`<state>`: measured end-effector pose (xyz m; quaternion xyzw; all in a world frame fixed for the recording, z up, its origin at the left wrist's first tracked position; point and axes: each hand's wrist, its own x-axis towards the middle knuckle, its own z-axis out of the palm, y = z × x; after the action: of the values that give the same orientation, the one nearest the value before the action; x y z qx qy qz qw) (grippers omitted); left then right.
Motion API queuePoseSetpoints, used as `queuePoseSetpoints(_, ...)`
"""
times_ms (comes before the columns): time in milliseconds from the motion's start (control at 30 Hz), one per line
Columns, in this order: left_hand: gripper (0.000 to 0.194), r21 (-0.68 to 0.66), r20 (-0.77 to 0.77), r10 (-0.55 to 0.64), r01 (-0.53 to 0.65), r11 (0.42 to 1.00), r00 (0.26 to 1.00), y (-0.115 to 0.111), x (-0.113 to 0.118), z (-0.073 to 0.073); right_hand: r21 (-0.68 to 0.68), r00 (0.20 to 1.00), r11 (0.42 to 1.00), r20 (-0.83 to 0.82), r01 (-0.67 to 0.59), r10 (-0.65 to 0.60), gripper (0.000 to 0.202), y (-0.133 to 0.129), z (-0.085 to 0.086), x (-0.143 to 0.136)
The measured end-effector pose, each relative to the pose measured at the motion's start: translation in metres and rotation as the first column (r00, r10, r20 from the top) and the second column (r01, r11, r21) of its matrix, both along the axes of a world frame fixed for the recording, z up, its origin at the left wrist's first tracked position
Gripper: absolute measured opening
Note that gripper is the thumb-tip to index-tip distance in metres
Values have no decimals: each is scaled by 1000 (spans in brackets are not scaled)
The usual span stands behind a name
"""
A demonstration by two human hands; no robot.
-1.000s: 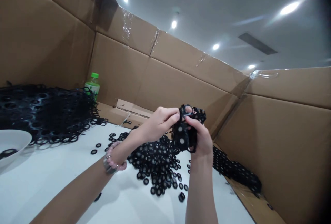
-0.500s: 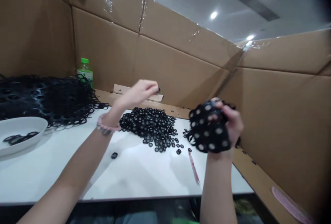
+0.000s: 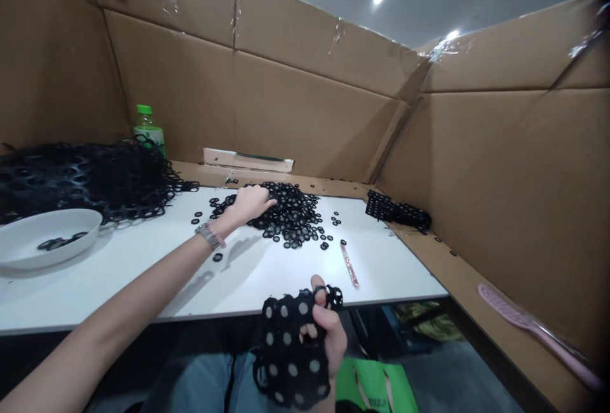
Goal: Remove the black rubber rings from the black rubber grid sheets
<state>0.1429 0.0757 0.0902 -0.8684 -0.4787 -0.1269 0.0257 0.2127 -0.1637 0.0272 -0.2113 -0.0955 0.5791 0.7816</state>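
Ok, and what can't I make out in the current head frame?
All in the head view:
- Left hand: whether it grips a ring; its own back hides the fingertips.
- Right hand: some fingers, behind the black sheet.
- Bowl: far left side, cut by the left edge.
- Bottle: base, behind the black netting; label print too small.

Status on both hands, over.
Bare left hand at loose pile of small black rings. Bare right hand gripping black, pale-dotted bundle. No visible obstruction.
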Motion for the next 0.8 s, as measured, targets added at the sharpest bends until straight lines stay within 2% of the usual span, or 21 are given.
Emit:
queuePoseSetpoints(33,44,7,21,-34,34,999,999,-18,-3,8,-20,1000,1000,-9,19,-19,19,-1,-5,-2)
queuePoseSetpoints(67,47,14,77,-121,121,993,990,-39,-6,17,-44,999,998,-2,41,-41,19,-2,-11,-4)
queuePoseSetpoints(100,49,-22,125,-256,260,965,959,-62,-10,25,-63,998,996,18,67,-66,19,-3,-16,-5)
queuePoseSetpoints(167,50,-130,156,-491,510,850,857,-112,-20,35,-73,993,992,66,101,-96,20,-3,-24,-6)
queuePoseSetpoints(233,47,-201,180,-588,615,763,789,-152,-27,34,-56,991,993,91,99,-94,21,-4,-26,-6)
queuePoseSetpoints(300,47,-267,232,-584,628,731,778,-176,-31,25,-32,993,996,86,83,-80,19,-6,-24,-6)
queuePoseSetpoints(367,44,-340,297,-542,618,709,786,-183,-32,12,-25,996,999,83,36,-34,15,-8,-19,-6)
queuePoseSetpoints(500,38,-386,373,-468,593,707,801,-177,-32,-8,-57,997,998,71,-29,33,7,-10,-16,-6)
queuePoseSetpoints(667,28,-367,348,-484,591,718,803,-171,-34,-21,-77,999,996,9,39,-38,9,-4,-22,-5)
queuePoseSetpoints(800,23,-364,389,-447,580,729,806,-175,-30,-30,-131,996,989,56,75,-68,16,-2,-28,-6)
